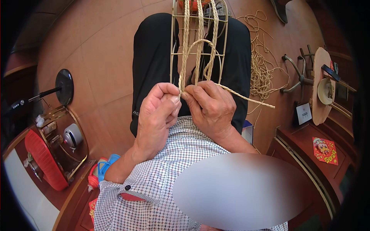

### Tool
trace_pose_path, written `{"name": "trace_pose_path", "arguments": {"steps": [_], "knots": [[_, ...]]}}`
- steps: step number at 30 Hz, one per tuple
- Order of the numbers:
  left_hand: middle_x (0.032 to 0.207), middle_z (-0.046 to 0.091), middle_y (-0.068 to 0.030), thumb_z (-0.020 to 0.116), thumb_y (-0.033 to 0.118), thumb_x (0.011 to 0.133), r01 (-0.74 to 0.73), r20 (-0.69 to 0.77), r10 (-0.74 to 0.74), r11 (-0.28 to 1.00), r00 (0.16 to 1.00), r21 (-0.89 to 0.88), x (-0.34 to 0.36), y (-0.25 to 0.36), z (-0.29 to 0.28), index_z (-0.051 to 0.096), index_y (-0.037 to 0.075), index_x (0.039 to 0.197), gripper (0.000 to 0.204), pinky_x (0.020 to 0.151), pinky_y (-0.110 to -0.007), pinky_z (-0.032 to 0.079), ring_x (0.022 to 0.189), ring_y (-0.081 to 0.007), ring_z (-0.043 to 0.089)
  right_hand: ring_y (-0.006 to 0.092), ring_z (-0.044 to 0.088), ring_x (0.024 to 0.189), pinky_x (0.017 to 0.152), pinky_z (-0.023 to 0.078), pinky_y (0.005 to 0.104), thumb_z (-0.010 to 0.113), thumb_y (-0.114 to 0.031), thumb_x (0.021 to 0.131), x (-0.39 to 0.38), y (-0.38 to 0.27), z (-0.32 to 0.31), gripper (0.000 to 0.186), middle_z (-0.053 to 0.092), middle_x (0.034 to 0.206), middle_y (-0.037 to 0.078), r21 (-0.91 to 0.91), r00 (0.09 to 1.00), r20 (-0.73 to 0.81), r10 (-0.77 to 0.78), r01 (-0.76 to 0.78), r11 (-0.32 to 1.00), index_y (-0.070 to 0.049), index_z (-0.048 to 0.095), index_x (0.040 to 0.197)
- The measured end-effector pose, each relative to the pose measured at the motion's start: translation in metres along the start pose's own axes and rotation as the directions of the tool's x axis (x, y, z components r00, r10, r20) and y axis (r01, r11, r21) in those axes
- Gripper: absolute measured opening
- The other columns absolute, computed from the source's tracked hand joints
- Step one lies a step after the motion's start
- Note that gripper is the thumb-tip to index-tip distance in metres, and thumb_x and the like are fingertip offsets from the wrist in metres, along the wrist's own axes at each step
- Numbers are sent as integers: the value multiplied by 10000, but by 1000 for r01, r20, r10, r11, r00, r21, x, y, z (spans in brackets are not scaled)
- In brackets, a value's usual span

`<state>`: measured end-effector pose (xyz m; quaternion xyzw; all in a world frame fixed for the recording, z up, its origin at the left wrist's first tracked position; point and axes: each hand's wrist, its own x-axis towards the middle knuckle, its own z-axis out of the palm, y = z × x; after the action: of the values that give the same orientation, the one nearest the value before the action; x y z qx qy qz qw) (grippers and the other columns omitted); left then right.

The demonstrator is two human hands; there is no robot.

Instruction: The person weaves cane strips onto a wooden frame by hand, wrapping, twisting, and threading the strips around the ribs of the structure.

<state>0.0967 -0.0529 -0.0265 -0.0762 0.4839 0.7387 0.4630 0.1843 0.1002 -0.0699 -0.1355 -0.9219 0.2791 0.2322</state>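
Note:
A thin metal wire frame (172, 38) lies lengthwise between my knees, with tan twisted rope (200, 30) strung along it in several strands. My left hand (158, 115) is closed, thumb and forefinger pinching the rope at the frame's near end. Close beside it, my right hand (212, 106) is also closed, its thumb and fingertips at the same rope strands. One rope strand arches over the others. A loose rope end (250, 100) sticks out to the right past my right hand. The fingers partly hide the near end of the frame.
A heap of loose rope (264, 73) lies on the tiled floor right of my knee. Further right stand a metal-legged stool (298, 75) and a round board (322, 86) with a bowl (326, 91) on it. At left are a black round base (64, 87) and a red cover (44, 159).

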Motion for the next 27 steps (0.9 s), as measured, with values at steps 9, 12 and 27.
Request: {"name": "trace_pose_path", "arguments": {"steps": [9, 12, 27], "knots": [[882, 610, 3, 630, 126, 1103, 23, -37, -25, 997, 999, -69, 5, -12, -17, 568, 73, 1293, 207, 527, -184, 315, 594, -1, 377, 223, 699, 727, 645, 515, 365, 881, -254, 886, 0, -2, -1, 172, 680, 858, 12, 24, 999, 8, 45, -45, 999, -113, 790, 924], [858, 613, 2, 635, 134, 1105, 23, -61, -27, 997, 998, -68, 1, -16, -20, 563, 64, 1312, 231, 521, -188, 310, 583, -5, 371, 227, 713, 744, 656, 524, 369, 914, -310, 844, 4, -5, -5, 254, 698, 875, 20, 24, 998, 40, 57, -58, 998, -100, 794, 925], [752, 542, 41, 602, 300, 1170, -9, -351, 19, 999, 936, 31, -25, 1, -111, 633, 95, 1377, 293, 484, -191, 326, 541, -22, 375, 204, 632, 713, 686, 456, 383, 936, -358, 821, 7, -7, 1, 316, 629, 801, 5, -80, 995, 85, 58, -51, 996, -123, 726, 809]]}}
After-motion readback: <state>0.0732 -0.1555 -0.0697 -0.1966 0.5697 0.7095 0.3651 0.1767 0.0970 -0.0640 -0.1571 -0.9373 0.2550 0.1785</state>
